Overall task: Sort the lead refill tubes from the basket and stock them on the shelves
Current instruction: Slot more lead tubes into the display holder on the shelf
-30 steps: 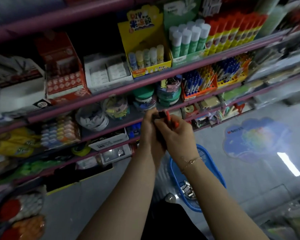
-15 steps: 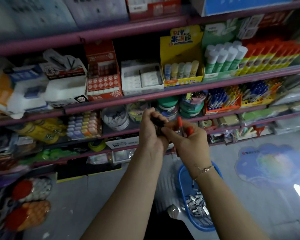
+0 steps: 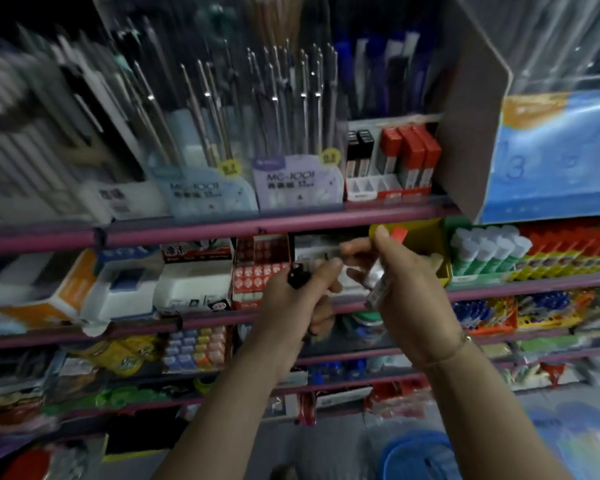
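Two hands work before the shelves: your left hand (image 3: 297, 292) has its grip clenched around black-capped refill tubes (image 3: 296, 276), your right hand (image 3: 400, 285) pinches a red-capped tube (image 3: 381, 271). Stocked tubes (image 3: 407, 157) stand above; the blue basket (image 3: 418, 457) sits below right.

One head-worn, wide-angle camera gives the only view. It faces forward and slightly down at tiered pink-edged metal shelves (image 3: 291, 223) crowded with stationery, close enough that both forearms reach up from the bottom edge into the middle of the frame. The round blue plastic basket (image 3: 420, 455) on the floor shows at the lower right. The edges are blurred.
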`<action>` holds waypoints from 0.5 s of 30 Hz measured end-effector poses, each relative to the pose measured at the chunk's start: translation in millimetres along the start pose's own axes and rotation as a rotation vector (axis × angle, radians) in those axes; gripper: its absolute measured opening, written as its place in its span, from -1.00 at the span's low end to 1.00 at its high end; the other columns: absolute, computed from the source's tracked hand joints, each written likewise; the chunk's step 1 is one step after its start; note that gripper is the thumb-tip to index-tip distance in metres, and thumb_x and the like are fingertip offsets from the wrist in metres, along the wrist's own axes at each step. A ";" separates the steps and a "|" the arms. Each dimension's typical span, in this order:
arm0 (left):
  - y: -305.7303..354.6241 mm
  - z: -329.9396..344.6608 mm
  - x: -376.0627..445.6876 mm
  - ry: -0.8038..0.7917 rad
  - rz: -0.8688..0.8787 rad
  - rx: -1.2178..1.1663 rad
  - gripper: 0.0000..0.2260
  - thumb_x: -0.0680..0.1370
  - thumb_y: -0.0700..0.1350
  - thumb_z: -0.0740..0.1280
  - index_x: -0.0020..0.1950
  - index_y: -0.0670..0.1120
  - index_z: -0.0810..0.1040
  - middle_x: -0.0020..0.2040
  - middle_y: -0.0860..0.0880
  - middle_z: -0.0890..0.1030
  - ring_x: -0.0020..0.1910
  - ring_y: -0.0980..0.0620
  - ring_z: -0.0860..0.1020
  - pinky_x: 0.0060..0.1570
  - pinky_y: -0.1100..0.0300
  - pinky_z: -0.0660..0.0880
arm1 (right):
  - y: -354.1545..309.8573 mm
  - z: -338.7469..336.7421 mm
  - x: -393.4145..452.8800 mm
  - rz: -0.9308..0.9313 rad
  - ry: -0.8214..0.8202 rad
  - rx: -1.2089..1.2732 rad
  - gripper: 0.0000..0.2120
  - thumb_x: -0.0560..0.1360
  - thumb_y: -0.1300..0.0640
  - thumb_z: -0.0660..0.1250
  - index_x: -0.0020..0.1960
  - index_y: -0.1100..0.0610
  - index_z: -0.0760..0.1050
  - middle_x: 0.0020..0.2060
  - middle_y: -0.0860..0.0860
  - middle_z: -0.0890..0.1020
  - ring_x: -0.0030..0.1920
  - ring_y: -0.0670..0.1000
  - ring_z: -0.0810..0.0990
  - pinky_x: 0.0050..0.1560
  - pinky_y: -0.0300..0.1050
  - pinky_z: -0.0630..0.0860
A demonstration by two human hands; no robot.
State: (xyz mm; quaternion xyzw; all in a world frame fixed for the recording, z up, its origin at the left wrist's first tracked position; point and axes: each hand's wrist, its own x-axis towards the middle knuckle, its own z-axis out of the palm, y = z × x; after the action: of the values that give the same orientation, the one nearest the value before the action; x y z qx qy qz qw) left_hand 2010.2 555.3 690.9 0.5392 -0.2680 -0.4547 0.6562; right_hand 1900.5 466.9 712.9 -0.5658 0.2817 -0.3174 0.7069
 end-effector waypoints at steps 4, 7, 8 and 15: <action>12.2 -13.2 11.3 -0.158 0.054 0.194 -0.80 0.46 0.10 0.40 -0.28 0.04 0.55 -0.53 0.07 0.33 -0.58 0.12 0.31 -0.56 0.28 0.29 | 1.9 18.1 10.0 0.008 -0.093 -0.025 -0.55 0.49 -0.16 0.12 -0.04 0.15 0.62 -0.08 0.22 0.65 -0.03 0.21 0.62 0.14 0.25 0.48; 10.2 -16.1 19.1 -0.179 0.061 0.239 -0.78 0.48 0.06 0.39 -0.34 0.06 0.49 -0.54 0.06 0.33 -0.59 0.10 0.30 -0.55 0.28 0.27 | 3.9 24.2 14.7 0.047 -0.146 -0.061 -0.56 0.48 -0.17 0.12 -0.01 0.11 0.63 -0.16 0.17 0.68 -0.15 0.13 0.66 0.05 0.14 0.55; 9.4 -17.0 20.6 -0.189 0.048 0.206 -0.78 0.49 0.03 0.39 -0.33 0.04 0.51 -0.54 0.05 0.32 -0.59 0.10 0.29 -0.55 0.29 0.26 | 2.8 21.3 15.4 0.051 -0.150 -0.100 -0.55 0.47 -0.19 0.12 0.00 0.09 0.63 -0.13 0.12 0.70 -0.10 0.08 0.67 0.08 0.02 0.56; 6.8 -15.2 24.2 -0.294 -0.144 0.146 -0.83 0.54 -0.11 0.37 -0.25 -0.11 0.60 -0.55 0.07 0.40 -0.60 0.14 0.29 -0.56 0.32 0.25 | -8.9 -33.5 23.1 0.162 -0.084 -0.193 -0.46 0.37 -0.35 0.14 -0.19 0.08 0.63 -0.39 0.12 0.58 -0.58 -0.03 0.37 -0.56 -0.29 0.30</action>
State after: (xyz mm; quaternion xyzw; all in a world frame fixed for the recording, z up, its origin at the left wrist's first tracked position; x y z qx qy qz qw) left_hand 2035.9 541.0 689.8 0.5307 -0.3541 -0.5539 0.5349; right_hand 1888.7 427.0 713.9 -0.6195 0.3257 -0.2068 0.6836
